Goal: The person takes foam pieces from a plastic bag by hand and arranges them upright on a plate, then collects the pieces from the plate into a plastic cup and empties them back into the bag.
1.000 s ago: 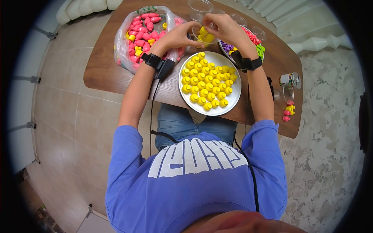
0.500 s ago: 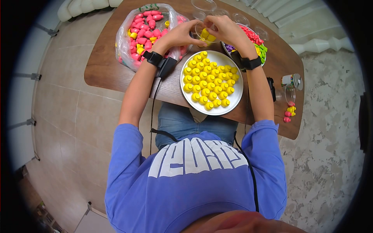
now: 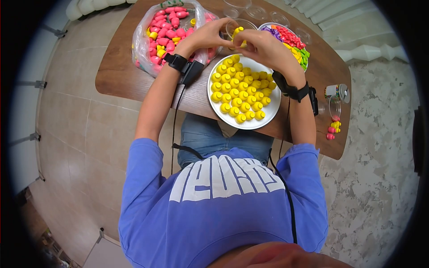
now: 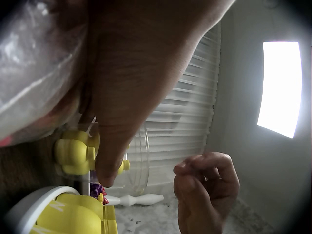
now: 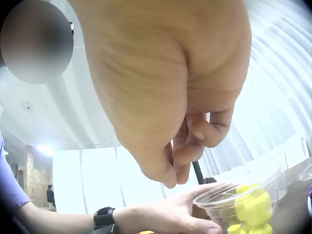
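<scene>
A clear plastic cup (image 5: 214, 207) with several yellow bottle-shaped pieces (image 5: 253, 207) inside is gripped by my left hand (image 3: 208, 36), its thumb along the near side. My right hand (image 3: 268, 48) hovers just on the near right of the cup in the head view. Its fingers are loosely curled with the tips close together, and the left wrist view shows nothing between them. Below both hands is a round white plate (image 3: 270, 118) bearing many more upright yellow pieces (image 3: 234, 83).
An open plastic bag (image 3: 139, 49) of pink and yellow pieces stands to the left. Behind the right hand sits a plate of purple, red, yellow and green bits (image 3: 292, 38). Empty clear cups (image 3: 237, 3) line the back; a jar (image 3: 331, 91) and a small pink-yellow group (image 3: 333, 128) lie right.
My right hand has drawn back from over the cup, toward me and to the right, its fingers leaving the yellow pieces. The left hand still holds the cup, now slightly farther back.
</scene>
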`<state>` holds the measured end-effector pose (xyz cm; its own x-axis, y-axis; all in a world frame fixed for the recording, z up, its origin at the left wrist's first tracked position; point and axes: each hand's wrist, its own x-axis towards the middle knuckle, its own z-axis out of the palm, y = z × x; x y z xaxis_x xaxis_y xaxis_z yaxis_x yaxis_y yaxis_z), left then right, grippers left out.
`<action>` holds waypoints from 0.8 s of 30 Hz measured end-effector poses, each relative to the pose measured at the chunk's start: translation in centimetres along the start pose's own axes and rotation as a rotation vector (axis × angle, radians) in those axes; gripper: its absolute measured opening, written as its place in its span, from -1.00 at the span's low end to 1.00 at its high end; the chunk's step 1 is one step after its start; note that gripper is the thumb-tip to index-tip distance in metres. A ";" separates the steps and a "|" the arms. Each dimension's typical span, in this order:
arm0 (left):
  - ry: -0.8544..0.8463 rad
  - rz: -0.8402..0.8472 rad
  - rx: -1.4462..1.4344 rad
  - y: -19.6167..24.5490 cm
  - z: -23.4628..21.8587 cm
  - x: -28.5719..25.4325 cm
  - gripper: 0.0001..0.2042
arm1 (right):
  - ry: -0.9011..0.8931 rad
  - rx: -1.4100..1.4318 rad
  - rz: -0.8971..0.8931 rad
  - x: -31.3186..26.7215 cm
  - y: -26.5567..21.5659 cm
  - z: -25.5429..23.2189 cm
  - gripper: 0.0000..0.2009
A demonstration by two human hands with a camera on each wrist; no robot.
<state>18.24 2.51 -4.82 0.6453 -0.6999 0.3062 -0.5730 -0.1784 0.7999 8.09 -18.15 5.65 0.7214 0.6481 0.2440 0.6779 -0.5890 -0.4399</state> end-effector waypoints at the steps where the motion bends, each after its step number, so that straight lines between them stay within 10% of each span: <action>1: 0.011 0.014 0.020 -0.1 0.0 0.0 -0.32 | -0.016 -0.015 0.005 -0.4 0.2 0.5 -0.85; 15: 0.014 0.016 0.037 -0.4 0.1 0.1 -0.36 | -0.070 -0.149 0.029 -2.2 1.6 3.2 -0.50; 24: 0.022 0.033 0.050 -0.3 0.1 0.1 -0.35 | 0.070 -0.062 -0.059 -2.0 0.9 1.7 -0.76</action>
<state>18.47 2.47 -5.10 0.6358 -0.6911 0.3438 -0.6187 -0.1899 0.7624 7.03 -19.12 3.33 0.6864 0.6487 0.3287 0.7256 -0.5807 -0.3692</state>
